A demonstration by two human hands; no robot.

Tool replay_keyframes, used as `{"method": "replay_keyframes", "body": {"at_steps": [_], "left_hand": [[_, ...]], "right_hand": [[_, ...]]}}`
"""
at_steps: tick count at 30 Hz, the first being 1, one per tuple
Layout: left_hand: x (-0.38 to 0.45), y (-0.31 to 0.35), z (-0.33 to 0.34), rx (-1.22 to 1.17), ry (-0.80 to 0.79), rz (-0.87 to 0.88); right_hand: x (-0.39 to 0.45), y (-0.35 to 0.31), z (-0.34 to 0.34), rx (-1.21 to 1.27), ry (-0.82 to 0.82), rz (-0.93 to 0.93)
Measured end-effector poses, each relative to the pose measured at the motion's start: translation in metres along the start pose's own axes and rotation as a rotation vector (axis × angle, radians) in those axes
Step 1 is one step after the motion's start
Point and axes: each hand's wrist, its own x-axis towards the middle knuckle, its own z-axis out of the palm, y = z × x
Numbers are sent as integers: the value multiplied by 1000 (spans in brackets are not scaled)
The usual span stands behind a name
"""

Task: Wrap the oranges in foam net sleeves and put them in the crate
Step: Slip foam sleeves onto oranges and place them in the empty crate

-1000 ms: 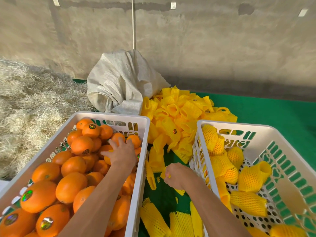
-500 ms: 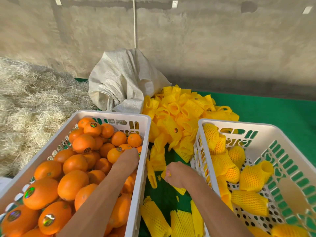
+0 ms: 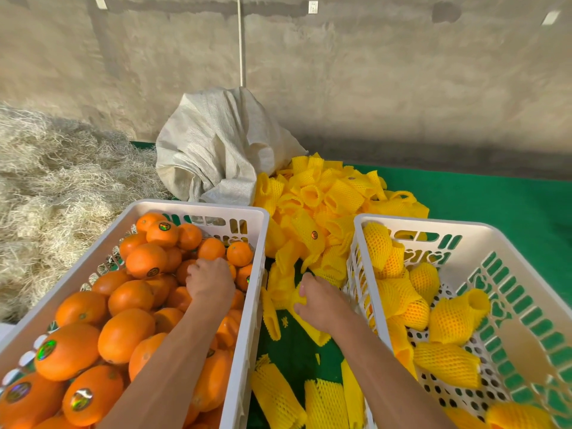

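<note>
A white crate (image 3: 198, 209) on the left is full of bare oranges (image 3: 127, 335). My left hand (image 3: 210, 286) reaches into its far right part, knuckles up, fingers curled down around an orange that is mostly hidden under the hand. In the gap between the crates, my right hand (image 3: 322, 301) pinches a yellow foam net sleeve (image 3: 296, 297) just above the green mat. The white crate (image 3: 418, 222) on the right holds several oranges wrapped in yellow sleeves (image 3: 452, 317).
A heap of loose yellow sleeves (image 3: 325, 205) lies behind the gap, and a few more (image 3: 275, 394) lie near me. A white woven sack (image 3: 216, 150) stands behind the left crate, with straw (image 3: 55, 196) at far left. The green mat (image 3: 495, 205) runs to a concrete wall.
My left hand went from lying flat on the oranges to curling down around one near the crate's right wall. My right hand has stayed in the gap, holding the sleeve.
</note>
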Motion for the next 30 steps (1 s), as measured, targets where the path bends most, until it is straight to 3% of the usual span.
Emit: {"method": "replay_keyframes", "body": {"at_steps": [8, 14, 20, 23, 26, 28, 30], "left_hand": [[5, 1, 8, -46, -131, -52], [12, 3, 4, -75, -190, -103], [7, 4, -7, -185, -28, -83], [6, 4, -16, -443, 286, 53], [-10, 9, -32, -853, 581, 417], [-26, 21, -42, -986, 640, 606], [-44, 39, -47, -1153, 558, 659]], "right_hand": [[-1, -4, -14, 438, 188, 43], [0, -3, -20, 591, 295, 22], [0, -1, -26, 593, 455, 98], [2, 0, -25, 647, 518, 61], [6, 2, -25, 668, 528, 53], [7, 3, -25, 647, 567, 69], [8, 3, -28, 641, 628, 83]]}}
